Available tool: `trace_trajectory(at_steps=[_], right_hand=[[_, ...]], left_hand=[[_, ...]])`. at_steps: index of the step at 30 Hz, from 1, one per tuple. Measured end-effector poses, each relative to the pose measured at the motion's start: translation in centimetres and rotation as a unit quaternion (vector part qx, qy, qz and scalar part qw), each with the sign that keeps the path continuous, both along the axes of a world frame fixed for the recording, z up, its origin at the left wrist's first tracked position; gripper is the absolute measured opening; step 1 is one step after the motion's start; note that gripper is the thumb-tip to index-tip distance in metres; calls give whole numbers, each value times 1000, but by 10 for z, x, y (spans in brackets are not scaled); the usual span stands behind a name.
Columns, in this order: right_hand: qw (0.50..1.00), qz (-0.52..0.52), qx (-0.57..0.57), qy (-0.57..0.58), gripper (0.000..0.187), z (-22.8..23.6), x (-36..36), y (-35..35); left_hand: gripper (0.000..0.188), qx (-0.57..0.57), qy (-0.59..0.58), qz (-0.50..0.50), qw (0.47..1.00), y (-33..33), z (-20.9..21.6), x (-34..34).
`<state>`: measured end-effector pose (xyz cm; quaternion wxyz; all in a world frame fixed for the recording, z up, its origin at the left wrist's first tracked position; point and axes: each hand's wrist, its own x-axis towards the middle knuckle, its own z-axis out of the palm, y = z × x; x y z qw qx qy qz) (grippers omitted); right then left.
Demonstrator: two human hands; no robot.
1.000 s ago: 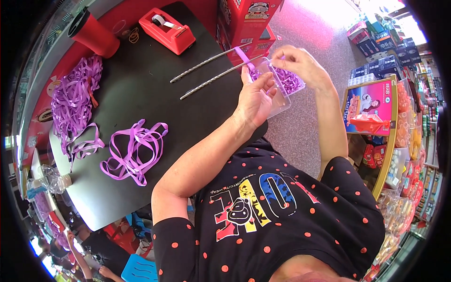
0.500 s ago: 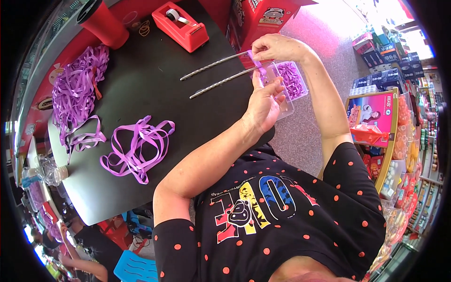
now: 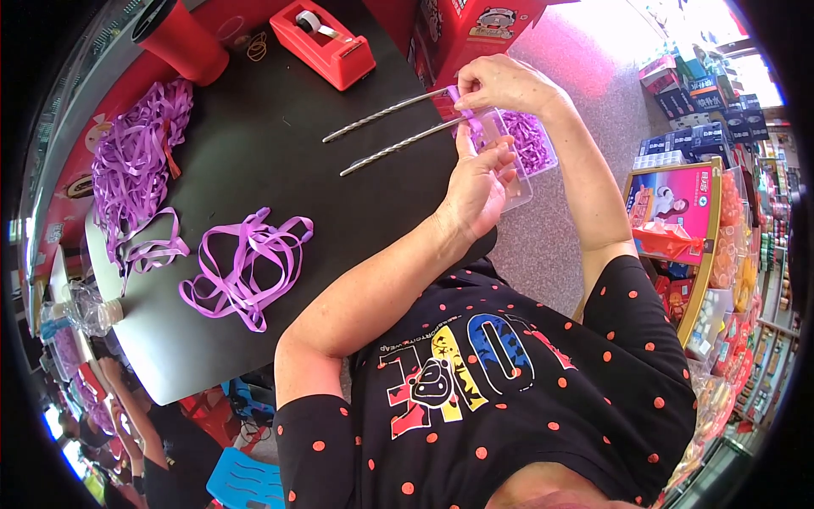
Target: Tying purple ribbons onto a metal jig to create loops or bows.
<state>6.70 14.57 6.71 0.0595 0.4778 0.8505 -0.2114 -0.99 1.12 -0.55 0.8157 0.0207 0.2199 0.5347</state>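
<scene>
Two spiral metal rods (image 3: 394, 150) like long drill bits stick out over the black table, side by side, with purple ribbon (image 3: 458, 103) across their right ends. My right hand (image 3: 504, 85) pinches that ribbon between thumb and fingers beside the upper rod. My left hand (image 3: 482, 182) is just below, its thumb tip against the ribbon at the lower rod's end and its other fingers loosely bent, apart from the thumb. Behind my hands, a clear plastic box (image 3: 519, 197) stands beside a container of short purple ribbon pieces (image 3: 527, 140). How the rods are fixed is hidden.
On the black table (image 3: 254, 161) lie a loose purple ribbon loop (image 3: 246, 267) and a large purple ribbon heap (image 3: 136, 161). A red tape dispenser (image 3: 322, 42), red cup (image 3: 182, 42) and rubber bands (image 3: 256, 48) stand along the far side. Shelves of goods line the right.
My right fingers have shifted slightly at the ribbon, while my left hand stays almost in place. At lower left, a person's arms have moved.
</scene>
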Motion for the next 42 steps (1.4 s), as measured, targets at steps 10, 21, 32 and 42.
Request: trace_trajectory(at_steps=[10, 21, 32, 42], right_hand=[[983, -39, -145, 102, 32, -20, 26, 6], [681, -150, -483, 530, 36, -112, 31, 0], [565, -48, -570, 594, 28, -150, 33, 12], [601, -145, -560, 551, 28, -117, 49, 15]], left_hand=[[67, -4, -14, 1, 1000, -1, -2, 0], [67, 0, -13, 1, 1000, -2, 0, -5], [74, -7, -18, 13, 1000, -3, 3, -4], [75, 1, -9, 14, 1000, -3, 3, -5]])
